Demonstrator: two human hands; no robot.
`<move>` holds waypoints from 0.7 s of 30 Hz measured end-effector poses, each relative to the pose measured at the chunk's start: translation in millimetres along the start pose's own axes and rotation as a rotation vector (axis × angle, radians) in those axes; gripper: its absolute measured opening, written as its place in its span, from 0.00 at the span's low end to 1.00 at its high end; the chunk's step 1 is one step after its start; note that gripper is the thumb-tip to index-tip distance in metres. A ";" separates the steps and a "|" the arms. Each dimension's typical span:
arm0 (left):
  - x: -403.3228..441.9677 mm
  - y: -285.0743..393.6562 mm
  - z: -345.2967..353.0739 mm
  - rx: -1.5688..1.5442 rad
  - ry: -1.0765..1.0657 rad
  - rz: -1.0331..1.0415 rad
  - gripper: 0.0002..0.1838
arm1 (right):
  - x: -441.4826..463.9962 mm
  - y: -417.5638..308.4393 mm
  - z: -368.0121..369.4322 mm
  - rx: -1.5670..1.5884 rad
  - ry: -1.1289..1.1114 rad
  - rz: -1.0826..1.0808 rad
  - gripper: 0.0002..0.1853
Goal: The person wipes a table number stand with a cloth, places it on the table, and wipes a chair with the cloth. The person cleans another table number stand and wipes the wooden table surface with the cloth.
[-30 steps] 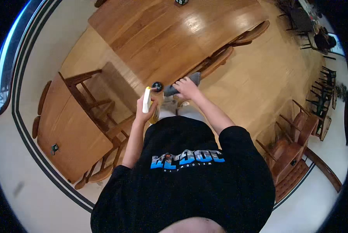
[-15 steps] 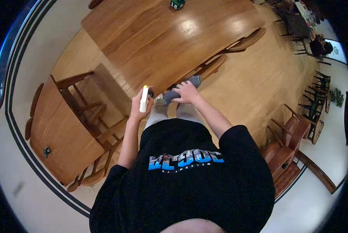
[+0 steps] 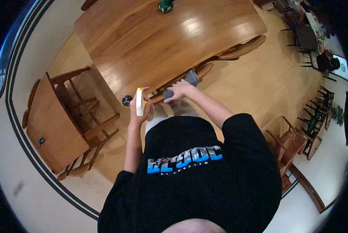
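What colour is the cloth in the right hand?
Grey cloth, best seen in the head view.

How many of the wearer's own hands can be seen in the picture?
2: the left hand around the spray bottle, the right hand on the grey cloth. Neither is fully hidden.

1. I see a white spray bottle (image 3: 139, 103) in the left fingers (image 3: 133, 105), yellow nozzle (image 3: 139, 89) facing far.
2. My feed shows a grey cloth (image 3: 192, 78) bunched in the right fingers (image 3: 177, 91), right of the bottle.
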State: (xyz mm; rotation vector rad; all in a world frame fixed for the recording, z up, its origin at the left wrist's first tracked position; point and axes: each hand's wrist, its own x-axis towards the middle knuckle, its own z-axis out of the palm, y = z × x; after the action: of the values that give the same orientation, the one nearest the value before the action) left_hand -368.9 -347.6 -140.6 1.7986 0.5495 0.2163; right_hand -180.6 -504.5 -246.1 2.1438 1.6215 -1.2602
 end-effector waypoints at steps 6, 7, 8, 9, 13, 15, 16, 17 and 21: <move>11.5 15.5 27.2 -0.060 0.033 -0.028 0.29 | -8.2 45.4 -11.7 0.028 -0.038 0.099 0.40; 12.0 17.1 32.1 -0.073 0.036 -0.029 0.29 | -10.5 68.7 -10.8 -0.005 -0.014 0.169 0.38; 12.0 17.7 36.2 -0.075 0.035 -0.031 0.29 | -11.4 90.5 -11.1 -0.005 -0.016 0.170 0.38; 11.6 18.0 38.8 -0.048 0.022 -0.033 0.28 | -11.1 110.7 -12.1 -0.079 -0.024 0.282 0.37; 11.1 20.5 38.1 0.056 -0.015 -0.036 0.27 | -8.4 128.5 -21.9 -0.146 0.013 0.613 0.36; 9.3 23.0 35.8 0.064 -0.026 -0.028 0.28 | -14.1 120.6 -31.7 0.091 0.091 0.824 0.34; 7.9 24.0 35.2 0.065 -0.033 -0.025 0.28 | -18.5 116.2 -34.9 0.211 0.127 0.931 0.33; 7.8 24.2 36.3 0.062 -0.035 -0.019 0.29 | -21.4 115.0 -36.6 0.326 0.166 1.036 0.33; 5.0 13.2 35.7 0.078 -0.015 0.006 0.29 | -10.1 120.9 29.3 0.882 0.958 0.986 0.30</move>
State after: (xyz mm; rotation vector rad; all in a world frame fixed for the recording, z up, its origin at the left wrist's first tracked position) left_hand -346.2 -378.6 -139.5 1.8768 0.5486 0.1880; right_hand -92.7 -576.3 -298.0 3.6283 -0.2806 -0.6065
